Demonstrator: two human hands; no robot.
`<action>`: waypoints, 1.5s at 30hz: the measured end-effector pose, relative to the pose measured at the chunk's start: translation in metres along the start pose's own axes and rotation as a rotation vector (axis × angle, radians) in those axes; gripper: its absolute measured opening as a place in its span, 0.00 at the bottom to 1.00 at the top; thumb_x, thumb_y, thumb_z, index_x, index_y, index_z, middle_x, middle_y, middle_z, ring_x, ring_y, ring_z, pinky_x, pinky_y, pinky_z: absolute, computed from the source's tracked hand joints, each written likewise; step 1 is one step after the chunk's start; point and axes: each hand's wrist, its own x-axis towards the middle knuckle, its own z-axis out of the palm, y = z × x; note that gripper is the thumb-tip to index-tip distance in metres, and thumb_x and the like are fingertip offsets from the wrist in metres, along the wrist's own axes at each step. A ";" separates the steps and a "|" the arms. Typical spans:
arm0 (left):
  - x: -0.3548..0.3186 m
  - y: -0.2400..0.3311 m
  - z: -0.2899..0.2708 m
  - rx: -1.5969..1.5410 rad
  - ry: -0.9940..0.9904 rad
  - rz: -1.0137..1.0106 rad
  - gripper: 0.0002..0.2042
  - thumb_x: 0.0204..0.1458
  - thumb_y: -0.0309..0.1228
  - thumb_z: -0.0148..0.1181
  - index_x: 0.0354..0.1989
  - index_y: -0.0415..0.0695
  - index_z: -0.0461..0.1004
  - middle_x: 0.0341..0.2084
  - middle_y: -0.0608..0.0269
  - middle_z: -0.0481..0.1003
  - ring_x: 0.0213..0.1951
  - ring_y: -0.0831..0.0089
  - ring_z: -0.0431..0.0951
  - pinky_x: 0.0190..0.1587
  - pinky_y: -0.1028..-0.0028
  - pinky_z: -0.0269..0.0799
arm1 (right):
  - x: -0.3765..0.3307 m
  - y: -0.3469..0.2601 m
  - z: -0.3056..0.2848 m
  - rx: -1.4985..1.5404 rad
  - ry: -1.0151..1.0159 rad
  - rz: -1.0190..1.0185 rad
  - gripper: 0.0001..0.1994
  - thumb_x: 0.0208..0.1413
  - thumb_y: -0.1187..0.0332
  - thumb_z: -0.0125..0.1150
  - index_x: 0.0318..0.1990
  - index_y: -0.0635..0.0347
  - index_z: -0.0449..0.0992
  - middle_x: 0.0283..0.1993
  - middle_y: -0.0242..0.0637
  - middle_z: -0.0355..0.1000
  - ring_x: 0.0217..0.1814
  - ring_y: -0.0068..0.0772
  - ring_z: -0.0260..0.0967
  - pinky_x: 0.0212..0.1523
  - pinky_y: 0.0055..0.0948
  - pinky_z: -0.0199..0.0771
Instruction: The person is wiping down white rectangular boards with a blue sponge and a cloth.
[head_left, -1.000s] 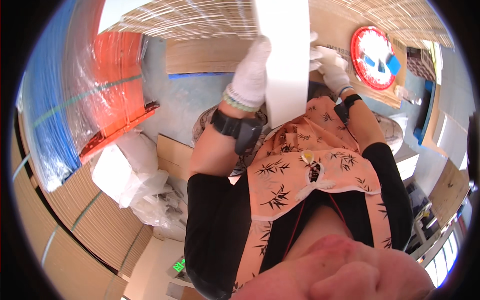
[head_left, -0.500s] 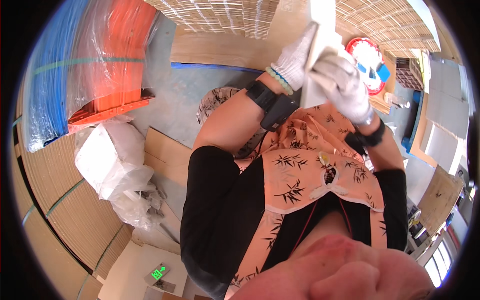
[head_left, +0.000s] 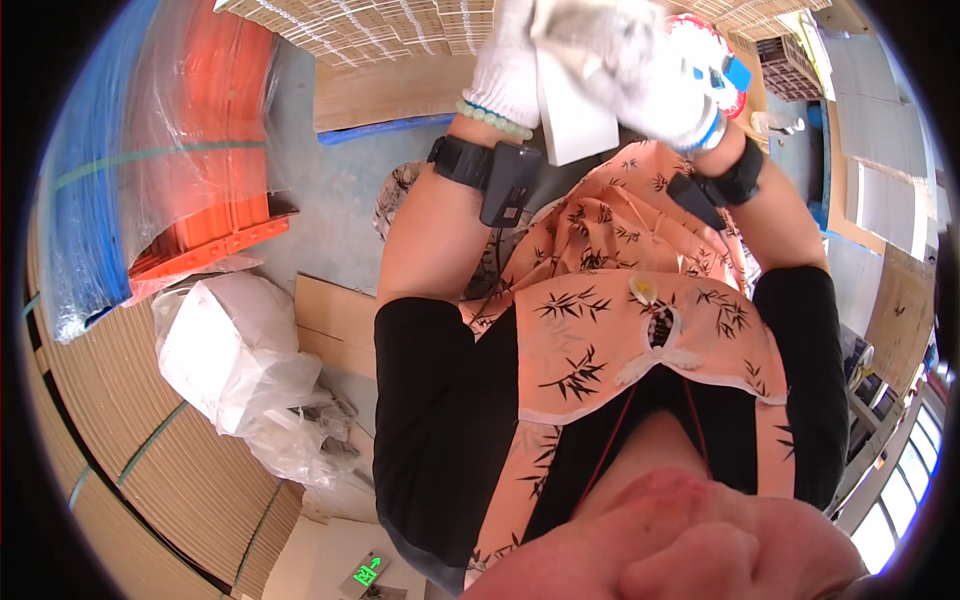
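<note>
White piece (head_left: 580, 117), apparently in left hand (head_left: 506, 62)

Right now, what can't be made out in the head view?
Head view:
Left hand: fingertips, lost toward the top edge.
Right hand: finger positions and anything held there, blurred and overexposed.
White board: upper part, covered by the right hand.
Red-rimmed tray: partly hidden by the right hand.

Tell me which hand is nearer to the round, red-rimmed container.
Right. In view, the right hand overlaps the left part of the container; the left hand is farther left, at the far side of the white piece.
</note>
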 end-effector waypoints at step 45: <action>0.018 0.000 0.045 0.242 0.307 0.193 0.33 0.67 0.58 0.44 0.66 0.40 0.65 0.56 0.53 0.72 0.57 0.55 0.72 0.59 0.55 0.72 | -0.002 -0.026 -0.048 0.687 -0.193 0.759 0.15 0.48 0.66 0.74 0.40 0.61 0.77 0.32 0.36 0.73 0.38 0.33 0.73 0.42 0.30 0.73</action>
